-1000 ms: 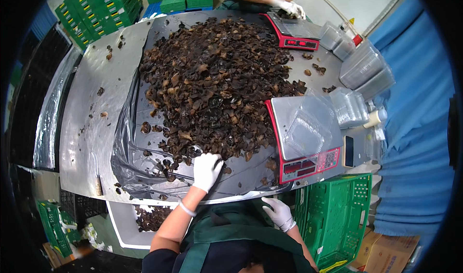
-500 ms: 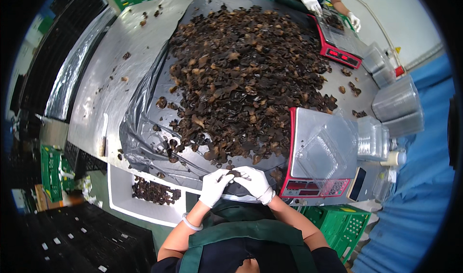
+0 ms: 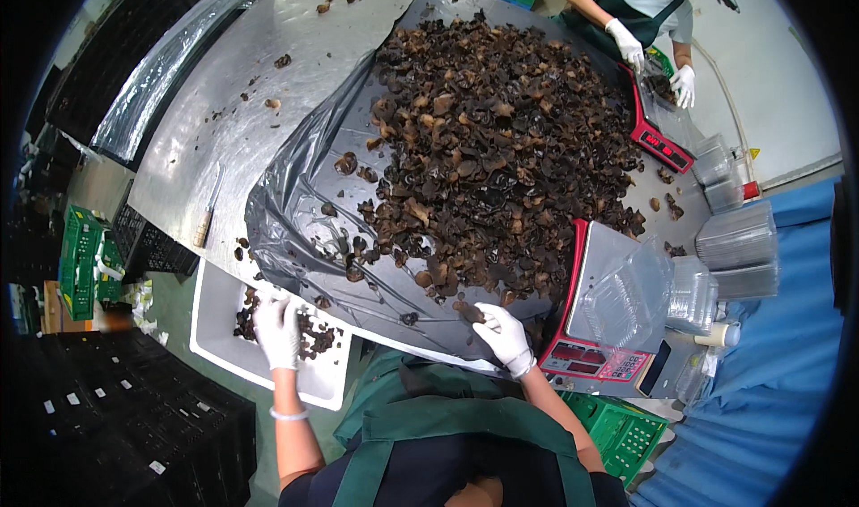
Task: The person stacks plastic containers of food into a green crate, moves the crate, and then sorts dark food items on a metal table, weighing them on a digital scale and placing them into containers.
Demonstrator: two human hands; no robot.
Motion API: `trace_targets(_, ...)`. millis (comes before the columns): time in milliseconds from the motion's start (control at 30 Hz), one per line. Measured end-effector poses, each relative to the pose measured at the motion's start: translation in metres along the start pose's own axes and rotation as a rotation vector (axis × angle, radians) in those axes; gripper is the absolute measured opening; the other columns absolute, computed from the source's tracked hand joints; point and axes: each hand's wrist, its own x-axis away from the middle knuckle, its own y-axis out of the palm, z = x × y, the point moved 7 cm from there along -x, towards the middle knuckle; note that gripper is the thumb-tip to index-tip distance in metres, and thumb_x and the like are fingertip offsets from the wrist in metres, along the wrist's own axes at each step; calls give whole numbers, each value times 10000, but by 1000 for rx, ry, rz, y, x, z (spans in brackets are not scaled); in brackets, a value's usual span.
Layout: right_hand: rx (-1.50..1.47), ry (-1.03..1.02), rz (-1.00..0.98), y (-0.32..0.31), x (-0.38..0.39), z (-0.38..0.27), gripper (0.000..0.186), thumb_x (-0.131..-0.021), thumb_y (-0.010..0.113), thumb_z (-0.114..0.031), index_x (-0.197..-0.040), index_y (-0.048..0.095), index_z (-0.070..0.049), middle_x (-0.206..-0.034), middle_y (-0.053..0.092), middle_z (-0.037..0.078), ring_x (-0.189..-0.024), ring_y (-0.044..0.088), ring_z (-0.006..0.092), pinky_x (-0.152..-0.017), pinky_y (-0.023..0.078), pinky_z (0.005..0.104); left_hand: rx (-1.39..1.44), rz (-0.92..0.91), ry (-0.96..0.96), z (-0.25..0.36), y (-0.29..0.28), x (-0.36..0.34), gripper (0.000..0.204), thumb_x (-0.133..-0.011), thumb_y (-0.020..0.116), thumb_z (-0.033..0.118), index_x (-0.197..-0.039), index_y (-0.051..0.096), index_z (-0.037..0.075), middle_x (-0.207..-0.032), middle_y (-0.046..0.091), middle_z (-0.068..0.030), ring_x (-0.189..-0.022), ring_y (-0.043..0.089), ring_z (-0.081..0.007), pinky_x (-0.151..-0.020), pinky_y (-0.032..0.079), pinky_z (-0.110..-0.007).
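Bench (image 3: 268, 68): a large grey metal surface is spread out beyond both hands, with a few dark scraps scattered on its bare part.
Black plastic sheet (image 3: 295, 212): it is laid crumpled over the bench, its near edge running between the two hands.
Mushroom heap (image 3: 492, 149): a broad pile of dark brown dried mushrooms is carried on the sheet, just beyond the right hand's fingers and well beyond the left hand's.
Co-worker: another person in white gloves is seen at the far side of the bench, both hands at a second red scale (image 3: 658, 131), well apart from the wearer's hands.
White tray (image 3: 224, 328): it is set below the bench edge, under the left hand, and a small lot of mushroom pieces is held in it.
Red scale (image 3: 595, 359): it is placed just to the right of the right hand; a clear plastic clamshell box (image 3: 626, 297) is seen lying open on its platform.
Stacked clear boxes (image 3: 738, 247): piled further right, beyond the scale.
Left hand (image 3: 277, 328): white-gloved, fingers loosely spread and lowered onto the mushroom pieces in the tray; whether any piece is gripped cannot be told.
Right hand (image 3: 506, 337): white-gloved, fingers pinched shut.
Mushroom piece (image 3: 469, 311): one dark piece is held at the right fingertips, at the near edge of the heap.
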Motion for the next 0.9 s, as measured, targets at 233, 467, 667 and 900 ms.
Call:
trace_targets(233, 695, -343, 233, -7, -44, -85, 597, -766, 669, -334, -1299, 485, -136, -1365, 404, 166, -1249, 376, 364, -1012, 338, 443, -87, -103, 385, 92, 14, -20, 598, -715, 659, 177, -1275, 478, 68, -1335, 405, -232, -1256, 351, -437, -1035, 294, -488)
trace_targets(467, 980, -325, 35, 65, -11, -49, 595, -791, 602, -426, -1329, 459, -216, -1431, 317, 158, -1330, 244, 401, -1028, 213, 602, -70, -590, 895, 141, 114, 40, 615, -787, 630, 379, -1336, 444, 173, -1407, 335, -193, -1308, 291, -383, -1052, 230, -531)
trace_targets(667, 661, -427, 79, 31, 43, -47, 374, -788, 624, -269, -1128, 609, -113, -1266, 496, 171, -1171, 466, 370, -945, 412, 441, 65, -560, 875, 119, 96, 38, 545, -805, 621, 316, -1293, 488, 113, -1358, 426, -152, -1277, 357, -358, -1051, 269, -486)
trace_targets(900, 758, -311, 389, -15, -16, -59, 480, -783, 640, -349, -1205, 570, -132, -1361, 406, 179, -1233, 379, 402, -983, 362, 443, 180, -480, 846, 192, 115, 24, 633, -775, 647, 284, -1327, 424, 70, -1379, 382, -179, -1274, 343, -368, -1021, 309, -445)
